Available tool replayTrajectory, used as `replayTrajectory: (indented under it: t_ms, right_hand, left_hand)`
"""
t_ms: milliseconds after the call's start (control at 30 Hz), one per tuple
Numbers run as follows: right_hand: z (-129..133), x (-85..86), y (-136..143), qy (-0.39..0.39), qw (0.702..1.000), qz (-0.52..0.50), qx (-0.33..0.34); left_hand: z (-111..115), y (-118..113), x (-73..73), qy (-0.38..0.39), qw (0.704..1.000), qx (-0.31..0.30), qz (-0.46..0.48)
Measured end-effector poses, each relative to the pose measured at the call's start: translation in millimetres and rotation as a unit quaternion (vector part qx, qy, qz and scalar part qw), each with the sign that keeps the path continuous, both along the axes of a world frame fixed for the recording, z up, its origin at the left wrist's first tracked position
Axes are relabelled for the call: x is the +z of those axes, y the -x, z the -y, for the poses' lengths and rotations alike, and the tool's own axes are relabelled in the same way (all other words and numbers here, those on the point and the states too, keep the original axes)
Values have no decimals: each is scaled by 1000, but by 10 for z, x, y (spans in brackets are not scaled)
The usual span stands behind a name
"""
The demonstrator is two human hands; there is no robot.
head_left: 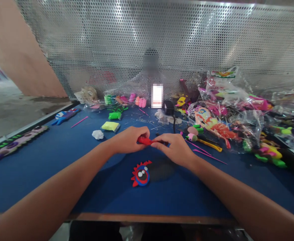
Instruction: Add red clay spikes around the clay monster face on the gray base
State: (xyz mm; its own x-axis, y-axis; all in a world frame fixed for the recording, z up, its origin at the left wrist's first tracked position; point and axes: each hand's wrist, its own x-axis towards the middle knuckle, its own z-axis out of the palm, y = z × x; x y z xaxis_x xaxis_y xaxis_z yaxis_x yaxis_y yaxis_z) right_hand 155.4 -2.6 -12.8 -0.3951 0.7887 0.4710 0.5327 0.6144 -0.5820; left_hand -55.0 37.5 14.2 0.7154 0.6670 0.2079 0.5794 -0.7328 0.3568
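Observation:
Above the middle of the blue table, my left hand (133, 139) is closed around a lump of red modelling clay (144, 140). The fingertips of my right hand (173, 147) pinch the right end of that same clay, which narrows between the two hands. A thin dark shape shows at my right fingers; I cannot make out what it is. Nearer to me lies a flat clay figure (141, 174), blue and red, with red spikes along its edge and white and black eye parts. It is apart from both hands.
A white clay lump (98, 135) and a yellow clay packet (110, 126) lie left of my hands. Pink modelling tools (209, 154) lie to the right, near a heap of plastic bags (237, 100) and clay pieces. A perforated metal panel (99, 43) stands behind the table.

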Motion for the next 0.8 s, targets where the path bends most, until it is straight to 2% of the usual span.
replayTrajectory:
  t_ms: [100,267,400,500,600,700,800]
  right_hand:
    - [25,-11,22,13,996,-84,-38]
    - [12,-31,38,101,975,-196,-25]
    - [30,-28,53,127,964,-235,-3]
    - [56,-17,69,126,964,-234,-18]
    - [78,11,77,104,970,-218,-27]
    - [91,40,76,46,985,-167,-22]
    - [92,50,70,-12,993,-115,-36]
  left_hand:
    - [51,-46,-12,-32,999,30,22]
    - [92,-93,-35,-60,997,34,48]
    - [115,-106,-35,-60,996,43,48]
    - [142,-116,-29,-74,996,36,47]
    - [176,-138,-31,-46,995,22,88]
    - [198,-165,-47,3,991,2,133]
    - [199,-186,-63,20,989,-18,143]
